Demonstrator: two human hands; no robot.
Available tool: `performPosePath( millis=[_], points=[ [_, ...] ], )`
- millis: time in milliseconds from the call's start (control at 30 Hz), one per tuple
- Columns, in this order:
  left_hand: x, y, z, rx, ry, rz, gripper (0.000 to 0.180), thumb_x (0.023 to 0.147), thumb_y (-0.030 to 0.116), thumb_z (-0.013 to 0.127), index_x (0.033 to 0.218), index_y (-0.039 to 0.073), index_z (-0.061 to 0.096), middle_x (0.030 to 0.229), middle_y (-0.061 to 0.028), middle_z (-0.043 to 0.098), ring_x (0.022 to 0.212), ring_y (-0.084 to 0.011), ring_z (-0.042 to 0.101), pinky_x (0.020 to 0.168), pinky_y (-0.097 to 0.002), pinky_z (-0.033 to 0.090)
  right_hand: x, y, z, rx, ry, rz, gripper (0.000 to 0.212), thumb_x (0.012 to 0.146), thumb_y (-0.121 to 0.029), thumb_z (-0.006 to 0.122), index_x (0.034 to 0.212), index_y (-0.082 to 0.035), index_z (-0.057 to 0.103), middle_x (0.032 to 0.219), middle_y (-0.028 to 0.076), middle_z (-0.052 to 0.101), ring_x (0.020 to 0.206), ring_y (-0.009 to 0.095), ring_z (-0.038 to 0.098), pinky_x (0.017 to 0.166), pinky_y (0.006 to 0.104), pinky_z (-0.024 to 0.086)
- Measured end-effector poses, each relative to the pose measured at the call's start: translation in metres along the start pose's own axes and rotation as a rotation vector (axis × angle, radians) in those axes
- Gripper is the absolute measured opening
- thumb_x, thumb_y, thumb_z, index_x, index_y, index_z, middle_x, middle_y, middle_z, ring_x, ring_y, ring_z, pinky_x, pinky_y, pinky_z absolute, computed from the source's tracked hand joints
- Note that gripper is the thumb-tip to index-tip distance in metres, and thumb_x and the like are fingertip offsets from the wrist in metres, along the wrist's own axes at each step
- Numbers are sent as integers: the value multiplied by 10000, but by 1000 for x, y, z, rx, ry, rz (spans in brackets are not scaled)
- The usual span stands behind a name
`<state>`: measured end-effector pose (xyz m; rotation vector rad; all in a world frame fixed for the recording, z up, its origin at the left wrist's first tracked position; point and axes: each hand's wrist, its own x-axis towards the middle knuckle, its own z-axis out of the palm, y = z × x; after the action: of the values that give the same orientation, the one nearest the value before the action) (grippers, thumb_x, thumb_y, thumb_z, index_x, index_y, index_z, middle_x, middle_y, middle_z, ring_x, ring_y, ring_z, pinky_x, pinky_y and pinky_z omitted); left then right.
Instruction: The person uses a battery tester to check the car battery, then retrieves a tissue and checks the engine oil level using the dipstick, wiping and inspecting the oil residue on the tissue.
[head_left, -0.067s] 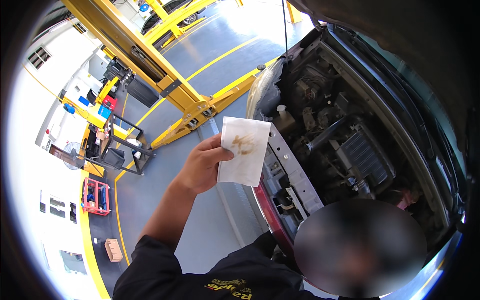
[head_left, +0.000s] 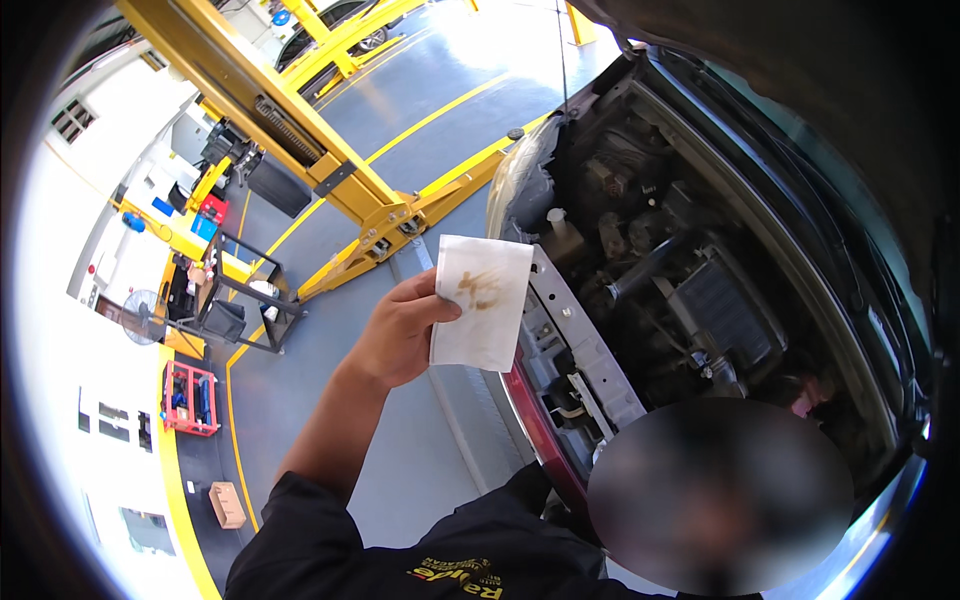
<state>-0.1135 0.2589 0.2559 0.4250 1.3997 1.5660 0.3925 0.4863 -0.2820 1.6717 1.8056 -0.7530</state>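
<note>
My left hand (head_left: 396,330) reaches up from the black sleeve at lower left, its fingers closed on a folded white paper towel (head_left: 480,345). The thumb presses on the towel's front face, near the left edge. Brownish smears mark the upper middle of the towel. It is held upright beside the front edge of an open car engine bay (head_left: 650,240). My right hand does not show; a blurred oval patch covers the lower right.
Right of the towel lie the front crossmember (head_left: 580,325), a ribbed black engine cover (head_left: 722,308) and the red bumper (head_left: 535,425). A yellow lift post (head_left: 290,120) stands beyond. At left are a black cart (head_left: 240,310), a red tool rack (head_left: 190,397) and a cardboard box (head_left: 227,505).
The view has shifted a little, so the lift and the towel sit slightly farther left. The left hand's grip on the paper towel looks the same.
</note>
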Motion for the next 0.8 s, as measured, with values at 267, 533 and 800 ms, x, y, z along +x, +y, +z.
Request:
performPosePath(
  millis=[267, 533, 800],
  points=[
    [-2, -11, 1, 89, -31, 49, 525, 805, -55, 507, 1326, -84, 558, 1231, -176, 672, 1122, -295, 685, 996, -419, 552, -11, 9, 8, 28, -19, -74, 294, 951, -231, 544, 918, -44, 768, 1054, 211, 727, 968, 386, 698, 833, 498, 558],
    [-32, -79, 6, 173, -156, 35, 698, 722, -11, 458, 1416, -78, 471, 1328, -206, 601, 1210, -342, 624, 1075, -464, 498, -126, -19, -54, 276, 332, -244, 333, 944, -320, 609, 903, -24, 753, 921, 212, 729, 920, 405, 698, 786, 520, 564],
    [-35, -154, 82, 782, -1054, 605, 313, 955, 59, 561, 1197, -104, 675, 1219, -224, 682, 1093, -325, 660, 957, -454, 540, -381, 33, 25, 655, 674, 47, 287, 891, -290, 654, 921, -23, 756, 973, 194, 742, 943, 405, 712, 821, 480, 574]
  ],
)
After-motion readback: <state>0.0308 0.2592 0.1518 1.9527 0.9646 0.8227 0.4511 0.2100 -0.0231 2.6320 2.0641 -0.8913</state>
